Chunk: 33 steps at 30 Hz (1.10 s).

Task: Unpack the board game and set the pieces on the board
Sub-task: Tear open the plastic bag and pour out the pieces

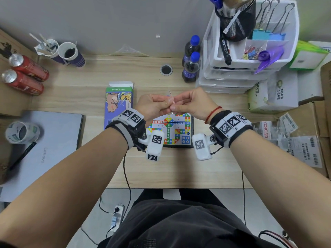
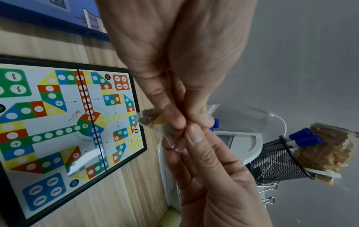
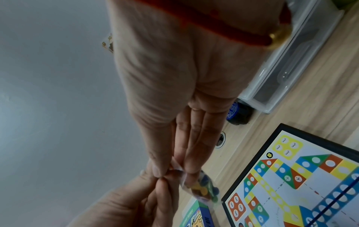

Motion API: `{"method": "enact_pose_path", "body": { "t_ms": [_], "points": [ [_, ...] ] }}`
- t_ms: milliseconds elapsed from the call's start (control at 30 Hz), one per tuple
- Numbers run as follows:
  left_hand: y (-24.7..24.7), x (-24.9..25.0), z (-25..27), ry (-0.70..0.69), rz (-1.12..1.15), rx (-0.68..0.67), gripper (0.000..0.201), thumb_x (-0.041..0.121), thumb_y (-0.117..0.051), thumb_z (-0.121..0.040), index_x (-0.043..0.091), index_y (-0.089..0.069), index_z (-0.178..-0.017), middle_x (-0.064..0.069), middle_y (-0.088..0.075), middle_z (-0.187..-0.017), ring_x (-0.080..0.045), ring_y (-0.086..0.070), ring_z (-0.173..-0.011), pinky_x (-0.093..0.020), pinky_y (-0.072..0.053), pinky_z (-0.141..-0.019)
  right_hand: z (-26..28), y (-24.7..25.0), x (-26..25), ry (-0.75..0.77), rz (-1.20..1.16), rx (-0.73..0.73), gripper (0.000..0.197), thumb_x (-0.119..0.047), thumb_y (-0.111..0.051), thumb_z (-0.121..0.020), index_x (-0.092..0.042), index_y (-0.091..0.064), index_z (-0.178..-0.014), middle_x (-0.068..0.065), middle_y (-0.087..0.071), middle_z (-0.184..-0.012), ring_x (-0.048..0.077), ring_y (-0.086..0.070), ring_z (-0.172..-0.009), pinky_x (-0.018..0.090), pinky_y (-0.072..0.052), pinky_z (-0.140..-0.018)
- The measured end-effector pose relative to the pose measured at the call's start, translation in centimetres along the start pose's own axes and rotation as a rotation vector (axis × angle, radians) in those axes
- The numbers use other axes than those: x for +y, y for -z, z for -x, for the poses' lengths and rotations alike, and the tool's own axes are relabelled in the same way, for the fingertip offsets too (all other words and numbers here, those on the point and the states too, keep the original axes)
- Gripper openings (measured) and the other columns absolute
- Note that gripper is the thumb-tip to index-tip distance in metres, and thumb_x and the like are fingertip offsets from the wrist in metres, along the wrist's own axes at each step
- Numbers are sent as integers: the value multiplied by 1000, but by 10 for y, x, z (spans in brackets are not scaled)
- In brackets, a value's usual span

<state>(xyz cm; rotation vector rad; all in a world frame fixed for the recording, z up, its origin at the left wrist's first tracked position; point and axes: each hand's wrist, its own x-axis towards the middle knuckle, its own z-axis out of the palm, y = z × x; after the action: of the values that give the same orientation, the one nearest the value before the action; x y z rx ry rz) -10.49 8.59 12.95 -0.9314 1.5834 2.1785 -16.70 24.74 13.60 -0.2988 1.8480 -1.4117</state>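
A small clear bag of coloured pieces (image 3: 202,189) is held between both grips above the far edge of the open game board (image 1: 176,130), which lies flat near the middle of the bench (image 1: 89,83). The left hand (image 1: 152,105) and right hand (image 1: 193,102) meet fingertip to fingertip, each pinching the bag's upper edge; the bag hangs below. The game box (image 1: 118,102) lies left of the board.
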Motion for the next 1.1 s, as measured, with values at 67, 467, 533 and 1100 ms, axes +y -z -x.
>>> {"method": "enact_pose_path", "body": {
  "t_ms": [67, 467, 533, 1100],
  "points": [
    [0, -1, 0, -9, -13, 6, 18, 5, -68, -86, -6, -68, -101, -12, -71, -86, -15, -72, -72, -22, -58, -69, 0, 1, 0, -8, -1, -5, 27, -2, -76, -77, 0, -70, -103, 18, -73, -88, 27, -69, -81, 43, -58, -82],
    [-4, 5, 0, -20, -62, 66, 22, 2, -76, -78, -10, -70, -95, -17, -74, -80, -23, -74, -72, -27, -58, -68, 0, 0, 5, -18, 23, -11, 25, -5, -74, -80, 0, -71, -104, 22, -73, -88, 30, -68, -77, 41, -59, -79],
    [-3, 5, 1, -4, -30, 43, 29, 3, -76, -79, -12, -68, -102, -17, -74, -85, -22, -73, -73, -25, -58, -67, 1, 1, 5, -14, 19, -21, 22, -3, -70, -83, 1, -70, -105, 23, -72, -88, 29, -68, -78, 35, -60, -78],
    [-4, 6, 2, -16, -16, 15, 35, 13, -77, -81, -11, -68, -105, -15, -75, -84, -20, -74, -71, -21, -57, -67, 2, 3, 3, 7, 21, -64, 21, -2, -64, -88, 6, -67, -107, 30, -69, -93, 26, -67, -81, 31, -59, -79]
  ]
}}
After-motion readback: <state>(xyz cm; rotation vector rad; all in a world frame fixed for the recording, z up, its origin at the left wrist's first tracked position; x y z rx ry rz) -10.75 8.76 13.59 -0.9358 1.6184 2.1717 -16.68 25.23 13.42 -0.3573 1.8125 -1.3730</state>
